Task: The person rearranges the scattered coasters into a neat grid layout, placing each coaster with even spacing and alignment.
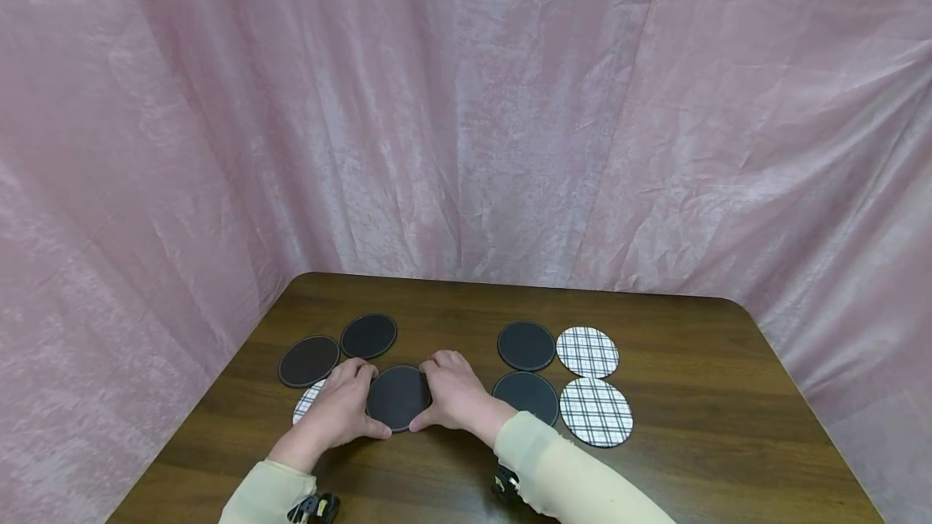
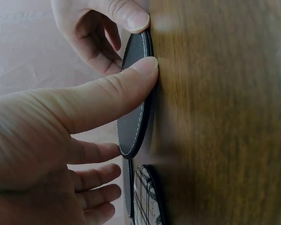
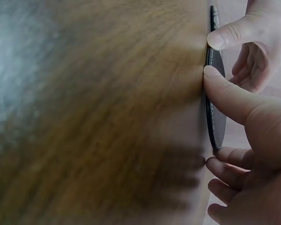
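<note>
Between my two hands is a round black coaster (image 1: 399, 399) with pale stitching along its rim. My left hand (image 1: 338, 409) grips its left side, thumb at the near edge and fingers farther round. From the other side my right hand (image 1: 459, 395) holds it the same way, its thumb close to the left thumb. In the left wrist view the coaster (image 2: 132, 129) appears just over the tabletop, nearly edge-on. A plaid coaster (image 1: 304, 405) shows partly from behind my left hand.
Beyond my left hand lie two black coasters, one nearer (image 1: 309, 361) and one farther (image 1: 369, 335). To the right are two more black coasters (image 1: 527, 345) beside two plaid coasters (image 1: 597, 412). A pink curtain (image 1: 466, 120) hangs behind the wooden table (image 1: 692, 378).
</note>
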### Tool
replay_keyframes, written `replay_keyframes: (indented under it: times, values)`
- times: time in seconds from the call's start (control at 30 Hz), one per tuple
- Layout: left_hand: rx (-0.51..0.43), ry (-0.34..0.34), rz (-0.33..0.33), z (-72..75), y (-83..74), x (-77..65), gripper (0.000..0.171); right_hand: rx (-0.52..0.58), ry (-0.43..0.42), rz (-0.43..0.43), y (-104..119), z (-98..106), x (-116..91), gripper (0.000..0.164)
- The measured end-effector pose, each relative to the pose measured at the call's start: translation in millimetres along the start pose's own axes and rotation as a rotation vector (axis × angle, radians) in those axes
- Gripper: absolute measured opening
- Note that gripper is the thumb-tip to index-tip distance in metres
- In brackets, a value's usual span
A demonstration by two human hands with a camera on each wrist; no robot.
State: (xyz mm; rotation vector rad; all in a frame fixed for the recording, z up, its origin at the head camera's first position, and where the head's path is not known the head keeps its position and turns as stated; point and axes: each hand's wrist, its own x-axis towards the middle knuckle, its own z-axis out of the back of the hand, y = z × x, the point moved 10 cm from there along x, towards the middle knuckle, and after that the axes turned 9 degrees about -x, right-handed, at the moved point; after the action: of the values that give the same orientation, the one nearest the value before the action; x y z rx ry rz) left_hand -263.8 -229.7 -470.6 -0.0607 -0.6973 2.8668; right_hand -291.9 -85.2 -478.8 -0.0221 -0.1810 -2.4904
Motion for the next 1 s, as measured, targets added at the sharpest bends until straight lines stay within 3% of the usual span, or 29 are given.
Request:
replay_keyframes:
  times: [0.5, 1.0]
  values:
    - [0.020, -0.005, 0.041, -3.3, 1.2, -1.8, 0.103, 0.054, -0.009, -0.013, -1.2, 0.2, -5.7, 0.091]
    - [-0.059, -0.031, 0.018, -7.3, -2.7, 5.6, 0.102, 0.043, -0.062, -0.026, -10.4, 7.3, -14.0, 0.088]
